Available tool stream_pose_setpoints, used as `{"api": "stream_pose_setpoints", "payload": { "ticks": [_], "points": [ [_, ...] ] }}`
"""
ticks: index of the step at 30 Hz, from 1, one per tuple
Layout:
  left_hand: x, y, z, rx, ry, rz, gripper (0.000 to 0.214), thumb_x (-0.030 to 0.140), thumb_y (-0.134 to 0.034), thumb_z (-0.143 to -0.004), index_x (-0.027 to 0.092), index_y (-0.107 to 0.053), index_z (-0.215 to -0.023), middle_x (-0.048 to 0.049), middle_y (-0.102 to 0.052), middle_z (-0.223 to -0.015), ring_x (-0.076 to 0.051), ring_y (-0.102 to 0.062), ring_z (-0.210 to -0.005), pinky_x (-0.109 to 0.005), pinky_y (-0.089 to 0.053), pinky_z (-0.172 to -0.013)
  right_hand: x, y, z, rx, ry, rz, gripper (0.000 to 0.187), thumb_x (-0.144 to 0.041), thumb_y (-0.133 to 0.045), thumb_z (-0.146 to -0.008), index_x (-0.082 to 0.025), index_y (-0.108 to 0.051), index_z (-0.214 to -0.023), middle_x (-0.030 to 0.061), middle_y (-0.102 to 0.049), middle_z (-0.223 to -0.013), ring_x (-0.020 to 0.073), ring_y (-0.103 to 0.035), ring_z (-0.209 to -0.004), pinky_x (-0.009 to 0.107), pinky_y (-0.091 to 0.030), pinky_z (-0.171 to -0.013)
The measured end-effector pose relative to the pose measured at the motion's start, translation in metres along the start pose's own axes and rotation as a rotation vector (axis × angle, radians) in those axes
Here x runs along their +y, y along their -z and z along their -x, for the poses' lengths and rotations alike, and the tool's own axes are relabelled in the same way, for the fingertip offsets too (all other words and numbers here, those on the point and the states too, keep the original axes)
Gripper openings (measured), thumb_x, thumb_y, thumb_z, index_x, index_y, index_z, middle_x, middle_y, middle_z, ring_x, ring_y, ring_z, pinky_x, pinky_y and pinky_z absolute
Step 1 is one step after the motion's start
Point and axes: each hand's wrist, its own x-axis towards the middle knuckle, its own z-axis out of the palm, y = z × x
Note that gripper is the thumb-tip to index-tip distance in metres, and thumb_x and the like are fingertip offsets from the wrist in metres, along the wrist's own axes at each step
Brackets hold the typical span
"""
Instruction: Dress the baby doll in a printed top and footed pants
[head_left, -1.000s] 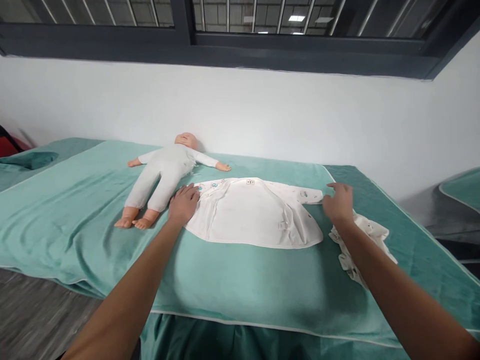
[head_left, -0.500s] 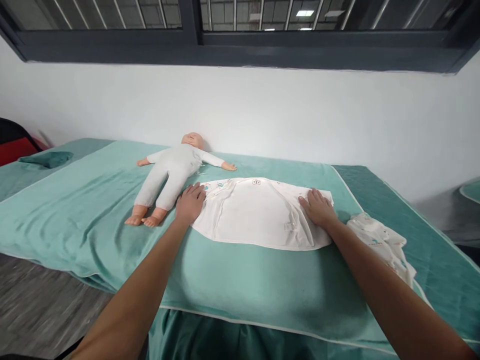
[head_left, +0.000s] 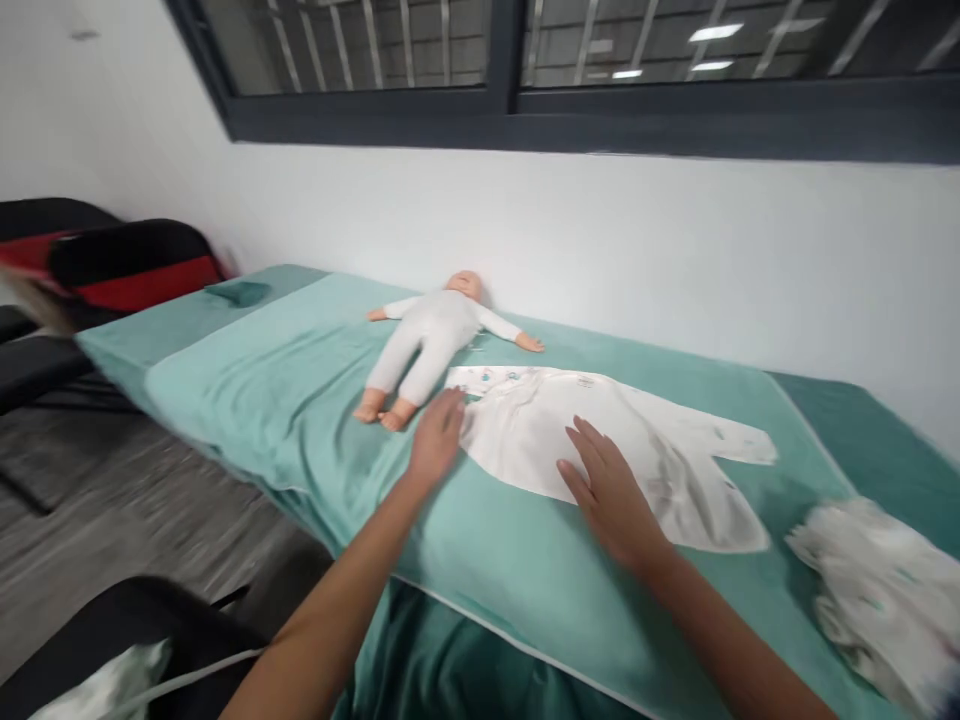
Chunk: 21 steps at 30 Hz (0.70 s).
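A white baby garment (head_left: pixel 652 445) lies spread flat on the teal towel (head_left: pixel 300 390) that covers the table. My left hand (head_left: pixel 436 440) rests palm down at the garment's left end, fingers loosely together, holding nothing. My right hand (head_left: pixel 611 490) lies flat on the garment's near edge with its fingers spread. A baby doll (head_left: pixel 431 335) in a white suit lies on its back just beyond my left hand, head toward the wall.
A crumpled white cloth (head_left: pixel 885 590) sits on the towel at the right. A black and red seat (head_left: pixel 120 260) stands at the far left, and a dark chair with white cloth (head_left: pixel 112 660) is at the lower left. The wall runs behind the table.
My right hand slid left from the garment's right sleeve to its middle near edge. The view swung left, so the doll and garment now appear further right. My left hand stayed at the left end.
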Motion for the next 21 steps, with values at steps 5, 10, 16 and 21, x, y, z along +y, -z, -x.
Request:
{"api": "stream_pose_setpoints", "payload": {
  "ticks": [5, 10, 16, 21],
  "points": [
    [-0.042, 0.094, 0.107, 0.177, 0.024, -0.104, 0.036, 0.040, -0.046, -0.100, 0.027, -0.064, -0.128, -0.0073, -0.061, -0.145, -0.021, -0.053, -0.139, -0.044, -0.040, -0.121, -0.053, -0.033, 0.008, -0.085, 0.099, -0.216, 0.045, -0.044, -0.045, -0.102, -0.030, -0.051, -0.144, 0.0069, -0.048, -0.156, 0.0308, -0.044, -0.146, 0.057, -0.043, -0.117],
    [-0.135, 0.221, 0.230, 0.375, 0.418, -0.488, 0.045, 0.049, -0.047, -0.092, 0.021, -0.061, -0.125, -0.0138, -0.063, -0.138, -0.030, -0.056, -0.135, -0.050, -0.040, -0.120, -0.078, -0.060, 0.001, -0.188, 0.132, -0.282, 0.042, -0.045, -0.046, -0.101, -0.032, -0.054, -0.140, 0.0045, -0.050, -0.155, 0.0326, -0.049, -0.142, 0.058, -0.048, -0.113],
    [-0.198, 0.296, 0.346, 0.329, 0.745, -0.736, 0.059, 0.057, -0.047, -0.083, 0.021, -0.057, -0.129, -0.0185, -0.064, -0.135, -0.041, -0.057, -0.133, -0.057, -0.044, -0.114, -0.084, -0.077, -0.006, -0.169, 0.141, -0.271, 0.037, -0.046, -0.049, -0.099, -0.032, -0.059, -0.132, 0.0061, -0.058, -0.146, 0.0338, -0.054, -0.136, 0.062, -0.048, -0.112],
    [-0.209, 0.290, 0.380, 0.258, 0.793, -0.784, 0.063, 0.060, -0.043, -0.083, 0.024, -0.052, -0.134, -0.0204, -0.059, -0.143, -0.040, -0.053, -0.137, -0.058, -0.046, -0.113, -0.087, -0.074, -0.006, -0.154, 0.114, -0.301, 0.034, -0.043, -0.050, -0.099, -0.032, -0.061, -0.130, 0.0054, -0.059, -0.145, 0.0313, -0.055, -0.135, 0.057, -0.049, -0.112]
  ]
}}
